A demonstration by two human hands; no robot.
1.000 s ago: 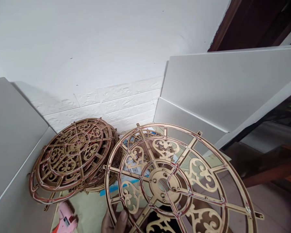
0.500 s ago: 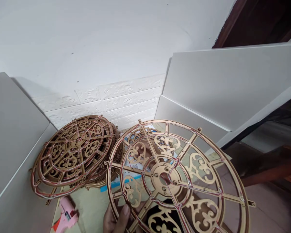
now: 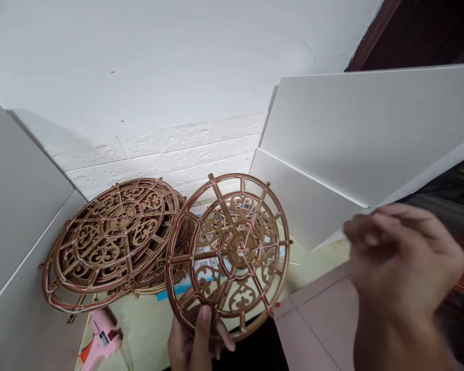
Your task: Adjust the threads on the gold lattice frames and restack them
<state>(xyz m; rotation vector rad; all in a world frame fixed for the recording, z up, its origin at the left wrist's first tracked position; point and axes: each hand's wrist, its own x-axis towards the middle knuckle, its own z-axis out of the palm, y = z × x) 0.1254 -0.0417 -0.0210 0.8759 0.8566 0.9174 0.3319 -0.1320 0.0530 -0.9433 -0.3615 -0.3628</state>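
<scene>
from my seat at the far end of this head camera, the relation that counts is between the round gold openwork wheel frame with thin red lines along its ribs (image 3: 237,247) and my hands. the frame stands close to upright with its face toward me, just right of a leaning stack of matching gold fretwork wheels (image 3: 116,242). being round, it has no long axis to line up. the left hand (image 3: 191,340) is the nearer by far: it sits at the bottom of the rim, closed on it, with the thumb up the front and the fingers curled below and partly behind, bearing the frame. the right hand (image 3: 404,263) is well to the right of the frame, raised over the pale floor tiles (image 3: 317,330), forearm rising from the bottom edge. it is blurred, but its fingers look half curled, with nothing in hold that i can see. below the stack lies a pink hot-glue gun with an orange nozzle (image 3: 100,342), and behind the stack runs a white embossed brick wall panel (image 3: 158,154).
</scene>
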